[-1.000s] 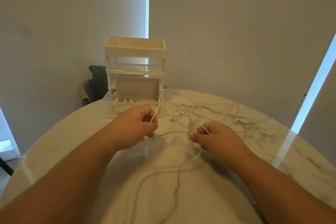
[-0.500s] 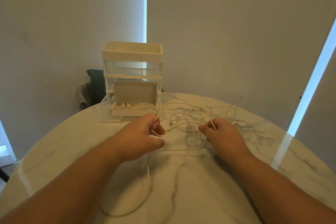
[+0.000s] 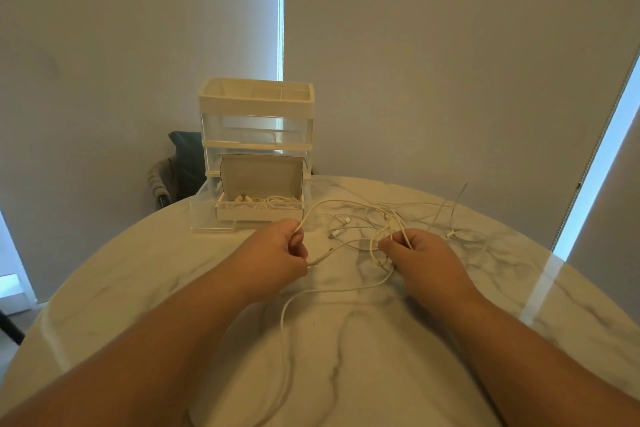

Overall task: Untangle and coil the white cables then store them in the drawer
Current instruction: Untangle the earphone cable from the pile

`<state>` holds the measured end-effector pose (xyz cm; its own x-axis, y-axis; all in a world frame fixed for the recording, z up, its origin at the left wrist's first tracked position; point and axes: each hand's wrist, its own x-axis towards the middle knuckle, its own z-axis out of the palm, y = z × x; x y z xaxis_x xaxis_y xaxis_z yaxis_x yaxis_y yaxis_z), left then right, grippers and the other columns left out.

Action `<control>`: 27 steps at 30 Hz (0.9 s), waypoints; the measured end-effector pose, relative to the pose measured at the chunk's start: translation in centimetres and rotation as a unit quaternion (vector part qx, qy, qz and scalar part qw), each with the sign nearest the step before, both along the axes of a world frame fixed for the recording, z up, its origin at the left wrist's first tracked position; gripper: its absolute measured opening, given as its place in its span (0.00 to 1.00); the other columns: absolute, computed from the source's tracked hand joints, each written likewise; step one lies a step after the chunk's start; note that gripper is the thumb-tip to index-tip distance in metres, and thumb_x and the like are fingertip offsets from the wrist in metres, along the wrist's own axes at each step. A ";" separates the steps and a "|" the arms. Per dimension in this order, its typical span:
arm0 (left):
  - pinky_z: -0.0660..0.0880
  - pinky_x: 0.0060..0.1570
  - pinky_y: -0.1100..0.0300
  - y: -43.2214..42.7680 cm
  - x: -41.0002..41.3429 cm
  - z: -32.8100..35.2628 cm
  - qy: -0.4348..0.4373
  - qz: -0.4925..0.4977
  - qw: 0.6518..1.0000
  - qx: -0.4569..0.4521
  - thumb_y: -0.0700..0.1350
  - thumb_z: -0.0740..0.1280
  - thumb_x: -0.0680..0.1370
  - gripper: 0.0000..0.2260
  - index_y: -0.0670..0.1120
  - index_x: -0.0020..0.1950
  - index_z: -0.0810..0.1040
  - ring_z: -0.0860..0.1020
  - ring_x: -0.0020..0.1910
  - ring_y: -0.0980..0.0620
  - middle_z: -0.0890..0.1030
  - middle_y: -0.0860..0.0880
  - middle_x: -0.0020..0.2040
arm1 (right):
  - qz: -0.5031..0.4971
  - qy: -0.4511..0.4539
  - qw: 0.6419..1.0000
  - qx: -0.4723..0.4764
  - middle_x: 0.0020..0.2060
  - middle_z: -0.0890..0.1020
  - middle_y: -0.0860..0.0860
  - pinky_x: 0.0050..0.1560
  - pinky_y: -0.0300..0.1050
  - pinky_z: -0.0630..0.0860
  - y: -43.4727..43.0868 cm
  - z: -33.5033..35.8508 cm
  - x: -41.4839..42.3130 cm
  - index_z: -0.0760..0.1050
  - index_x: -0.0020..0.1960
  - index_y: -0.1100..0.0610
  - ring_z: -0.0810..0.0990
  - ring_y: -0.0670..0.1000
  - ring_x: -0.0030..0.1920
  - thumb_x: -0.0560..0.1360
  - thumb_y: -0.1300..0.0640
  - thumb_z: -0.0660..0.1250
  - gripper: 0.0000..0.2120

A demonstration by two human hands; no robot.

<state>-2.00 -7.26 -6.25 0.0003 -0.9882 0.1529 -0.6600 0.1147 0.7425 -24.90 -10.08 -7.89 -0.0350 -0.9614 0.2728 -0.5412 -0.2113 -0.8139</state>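
A tangle of thin white cables (image 3: 381, 218) lies on the round marble table (image 3: 346, 340), spreading to the right. My left hand (image 3: 277, 250) grips one white cable that arcs up and over toward the tangle. My right hand (image 3: 419, 256) pinches a looped strand at the tangle's near edge. A long strand (image 3: 284, 329) trails from there toward me across the table. Behind my left hand, the clear bottom drawer (image 3: 207, 215) of a white and clear drawer unit (image 3: 256, 125) is pulled out; an open white box (image 3: 259, 208) in it holds coiled cables.
The drawer unit stands at the table's far edge with an open tray on top. A dark chair (image 3: 173, 173) sits behind the table at the left. Grey blinds hang behind, with bright window gaps (image 3: 595, 163) at right.
Both hands have moved a little away from me toward the drawer and closer together. The long strand now lies slack on the table toward me.
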 end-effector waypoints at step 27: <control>0.70 0.34 0.56 0.6 0.6 1.4 0.323 0.031 0.942 -0.089 0.40 0.62 0.81 0.06 0.44 0.44 0.71 0.70 0.35 0.47 0.73 0.40 0.39 | -0.062 -0.089 0.990 -0.095 0.34 0.83 0.45 0.37 0.41 0.71 0.7 2.2 -2.0 0.82 0.39 0.48 0.80 0.42 0.38 0.76 0.45 0.71 0.10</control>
<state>-1.44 -6.63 -4.84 0.2067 -0.9423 0.2634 -0.0857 0.2507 0.9643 -26.87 -9.39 -5.70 -0.2141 -0.8788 0.4265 -0.4238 -0.3098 -0.8511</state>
